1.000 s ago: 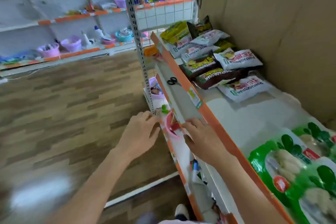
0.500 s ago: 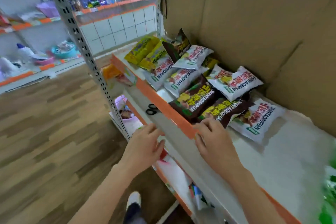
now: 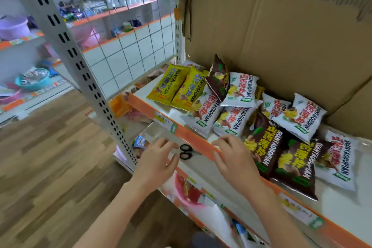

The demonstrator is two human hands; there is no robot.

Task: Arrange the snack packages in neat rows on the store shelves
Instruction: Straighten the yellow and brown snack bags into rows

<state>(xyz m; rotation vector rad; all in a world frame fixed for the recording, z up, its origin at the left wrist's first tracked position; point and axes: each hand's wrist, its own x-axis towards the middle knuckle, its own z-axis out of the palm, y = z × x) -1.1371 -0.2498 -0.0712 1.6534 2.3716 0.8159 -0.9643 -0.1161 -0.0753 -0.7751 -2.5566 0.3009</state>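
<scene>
A loose heap of snack packages lies on the white shelf (image 3: 338,203) with its orange front edge. Two yellow packs (image 3: 177,86) lie at the far left. White packs (image 3: 239,90) and brown packs (image 3: 289,163) overlap in the middle and right. One brown pack (image 3: 218,76) stands tilted against the cardboard wall. My right hand (image 3: 235,159) hovers over the orange edge beside the nearest brown pack, fingers spread, holding nothing. My left hand (image 3: 159,159) is out in front of the shelf, fingers relaxed, over the lower shelf.
Black scissors (image 3: 186,152) lie on the lower shelf between my hands. A slotted metal upright (image 3: 80,62) stands at the left. Cardboard (image 3: 281,32) backs the shelf. Price labels (image 3: 166,123) sit on the orange edge. Other shelves with bottles and basins stand across the wooden floor.
The view has swung right and closer to the snack heap. Both hands have moved up along the shelf edge toward the packs, and the right hand now sits beside the brown pack.
</scene>
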